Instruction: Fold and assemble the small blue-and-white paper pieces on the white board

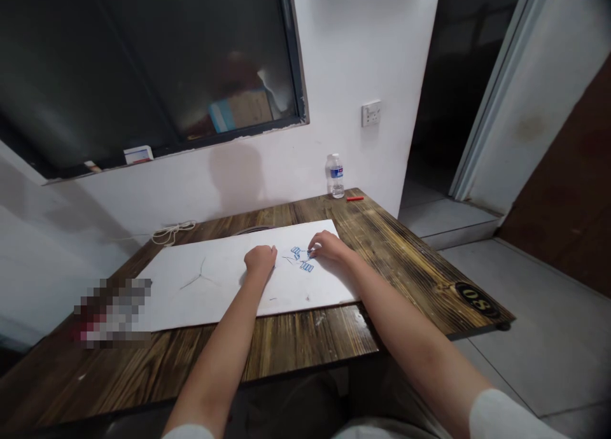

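Observation:
A white board [229, 270] lies across the wooden table. My left hand [260, 259] rests on the middle of the board with its fingers curled closed; a tiny dark bit shows beside it, and what it holds, if anything, is hidden. On the right part of the board, my right hand [328, 245] is closed in a pinch at the edge of a blue, satellite-like figure [306, 267] with striped panels. Whether that figure is drawn or made of small pieces, I cannot tell. What sits between the right fingertips is too small to name. Further left on the board is a thin three-armed line figure [201, 275].
Toward the table's far right corner stand a water bottle [337, 179] and a red pen-like stick [355, 198]. A pale cord [172, 233] lies coiled by the wall. The table [405, 267] has a number plate [477, 299] near its right corner. A blurred patch covers the left end.

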Action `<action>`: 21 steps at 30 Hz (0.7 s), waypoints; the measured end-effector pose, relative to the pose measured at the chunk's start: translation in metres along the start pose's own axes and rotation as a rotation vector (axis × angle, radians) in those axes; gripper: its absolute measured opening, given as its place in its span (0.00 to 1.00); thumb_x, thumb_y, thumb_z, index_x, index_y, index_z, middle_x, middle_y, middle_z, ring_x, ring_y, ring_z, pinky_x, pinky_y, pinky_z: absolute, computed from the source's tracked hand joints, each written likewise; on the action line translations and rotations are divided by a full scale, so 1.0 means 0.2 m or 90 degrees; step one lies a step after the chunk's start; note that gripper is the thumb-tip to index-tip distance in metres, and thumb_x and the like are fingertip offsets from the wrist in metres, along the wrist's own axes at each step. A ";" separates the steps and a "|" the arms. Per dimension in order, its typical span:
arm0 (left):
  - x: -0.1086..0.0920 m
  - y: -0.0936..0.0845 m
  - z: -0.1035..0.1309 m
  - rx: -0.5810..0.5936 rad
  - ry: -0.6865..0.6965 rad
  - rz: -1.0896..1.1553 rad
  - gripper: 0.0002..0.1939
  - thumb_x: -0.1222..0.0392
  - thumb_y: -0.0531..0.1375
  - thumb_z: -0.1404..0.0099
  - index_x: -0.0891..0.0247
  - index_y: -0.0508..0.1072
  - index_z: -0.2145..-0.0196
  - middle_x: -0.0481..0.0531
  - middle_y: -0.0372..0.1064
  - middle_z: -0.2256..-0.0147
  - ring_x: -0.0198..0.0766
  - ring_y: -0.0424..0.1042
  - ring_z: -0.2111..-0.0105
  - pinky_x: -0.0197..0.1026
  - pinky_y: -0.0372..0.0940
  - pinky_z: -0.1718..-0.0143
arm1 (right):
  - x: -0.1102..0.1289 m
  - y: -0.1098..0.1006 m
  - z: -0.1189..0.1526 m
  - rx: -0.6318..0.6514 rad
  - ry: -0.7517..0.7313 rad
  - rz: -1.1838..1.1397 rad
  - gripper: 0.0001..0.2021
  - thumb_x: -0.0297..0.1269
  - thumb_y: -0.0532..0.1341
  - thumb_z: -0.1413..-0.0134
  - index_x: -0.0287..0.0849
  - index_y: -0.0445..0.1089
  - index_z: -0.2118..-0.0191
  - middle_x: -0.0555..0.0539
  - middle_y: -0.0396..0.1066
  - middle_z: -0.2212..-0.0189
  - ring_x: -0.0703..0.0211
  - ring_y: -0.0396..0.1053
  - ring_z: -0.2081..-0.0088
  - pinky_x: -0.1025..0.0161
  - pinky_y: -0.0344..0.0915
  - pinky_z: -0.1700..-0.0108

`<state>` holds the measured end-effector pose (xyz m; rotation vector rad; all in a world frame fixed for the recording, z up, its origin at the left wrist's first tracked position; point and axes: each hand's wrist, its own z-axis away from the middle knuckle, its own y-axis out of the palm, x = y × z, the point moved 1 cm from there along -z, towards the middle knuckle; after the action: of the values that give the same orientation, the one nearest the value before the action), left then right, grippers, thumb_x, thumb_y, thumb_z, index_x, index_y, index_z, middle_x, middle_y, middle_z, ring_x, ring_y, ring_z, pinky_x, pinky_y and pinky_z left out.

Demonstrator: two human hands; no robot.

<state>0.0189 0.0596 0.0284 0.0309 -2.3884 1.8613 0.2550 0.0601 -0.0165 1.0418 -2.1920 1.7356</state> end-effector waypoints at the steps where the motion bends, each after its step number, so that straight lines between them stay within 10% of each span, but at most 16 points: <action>1: -0.01 0.00 0.00 0.021 0.005 -0.013 0.27 0.51 0.45 0.29 0.68 0.81 0.61 0.66 0.77 0.64 0.51 0.76 0.61 0.44 0.65 0.64 | 0.00 0.00 0.00 0.008 -0.010 -0.006 0.09 0.36 0.73 0.56 0.47 0.81 0.65 0.45 0.76 0.62 0.51 0.69 0.55 0.59 0.63 0.52; 10: -0.15 0.06 0.07 0.085 0.254 0.123 0.30 0.42 0.46 0.29 0.66 0.69 0.43 0.69 0.71 0.47 0.56 0.68 0.44 0.49 0.64 0.51 | 0.04 0.00 0.00 0.054 -0.084 -0.001 0.18 0.38 0.77 0.65 0.46 0.78 0.63 0.46 0.73 0.61 0.51 0.66 0.55 0.60 0.61 0.55; 16: -0.18 0.13 0.08 0.174 0.490 0.245 0.33 0.40 0.48 0.30 0.57 0.56 0.33 0.60 0.45 0.31 0.53 0.41 0.30 0.60 0.40 0.34 | 0.04 0.06 0.01 -0.032 -0.047 0.046 0.32 0.40 0.77 0.68 0.42 0.68 0.52 0.42 0.66 0.55 0.49 0.61 0.52 0.58 0.60 0.54; 21: -0.16 0.13 0.07 0.208 0.526 0.272 0.32 0.42 0.52 0.31 0.53 0.56 0.33 0.57 0.43 0.30 0.52 0.38 0.30 0.64 0.34 0.34 | 0.06 0.10 0.00 -0.028 -0.033 0.067 0.37 0.43 0.77 0.67 0.42 0.66 0.48 0.39 0.62 0.49 0.45 0.59 0.49 0.53 0.59 0.51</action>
<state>0.0473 0.0499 -0.0029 -1.0631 -1.5840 1.8648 0.2332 0.0560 -0.0262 0.9894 -2.3455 1.7111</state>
